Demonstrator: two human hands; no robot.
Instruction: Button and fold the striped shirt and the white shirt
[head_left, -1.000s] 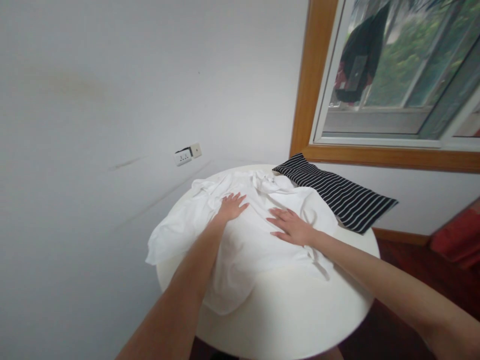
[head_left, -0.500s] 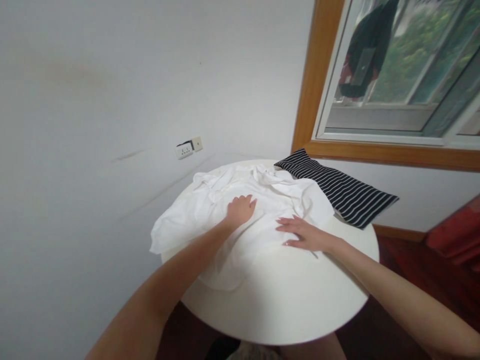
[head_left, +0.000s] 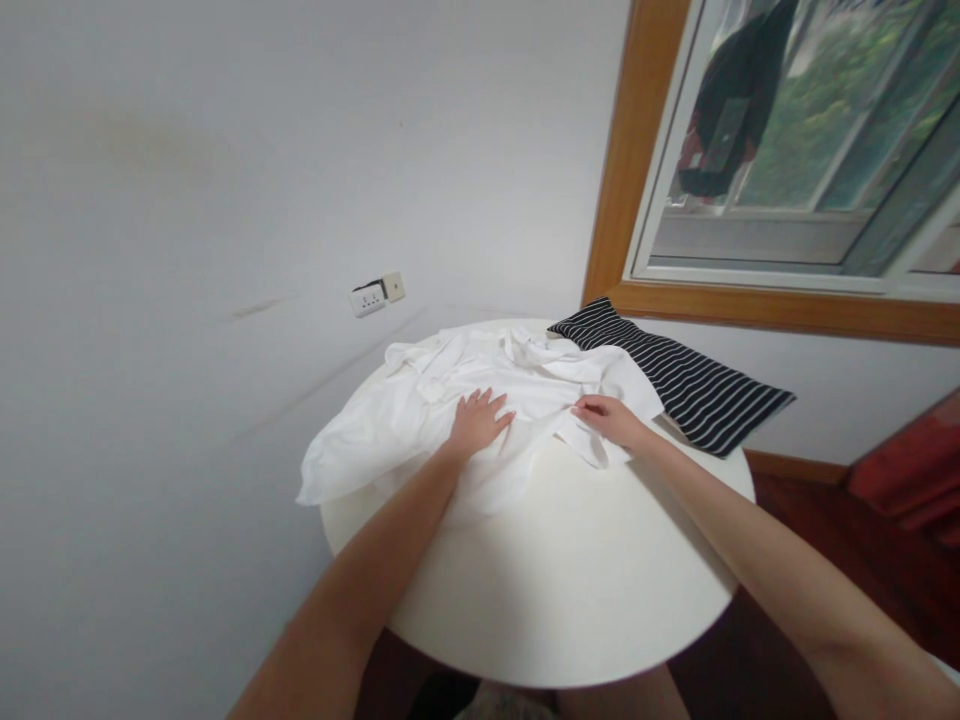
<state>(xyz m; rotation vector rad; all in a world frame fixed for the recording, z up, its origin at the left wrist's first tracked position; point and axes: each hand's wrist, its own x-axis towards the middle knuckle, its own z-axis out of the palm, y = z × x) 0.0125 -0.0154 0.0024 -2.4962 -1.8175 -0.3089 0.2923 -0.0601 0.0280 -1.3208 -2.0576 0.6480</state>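
White garment point(head_left: 390, 430), one, lies crumpled on the far half of the round table point(head_left: 570, 590), beside one striped cloth point(head_left: 682, 385). Your left hand point(head_left: 477, 422) presses flat on it, fingers spread, gripping nothing; your right hand point(head_left: 613, 420) pinches a fold at its edge. Half a second ago that hand lay flat, and the hem reached nearer you.

No readable text, numbers or brands in view. The socket point(head_left: 369, 298) was too small to show any marking. A pale patch on the hanging dark garment point(head_left: 731, 90) was blurred, with nothing legible on it. The shirt point(head_left: 420, 420) and striped cloth point(head_left: 690, 385) showed no print or tag.
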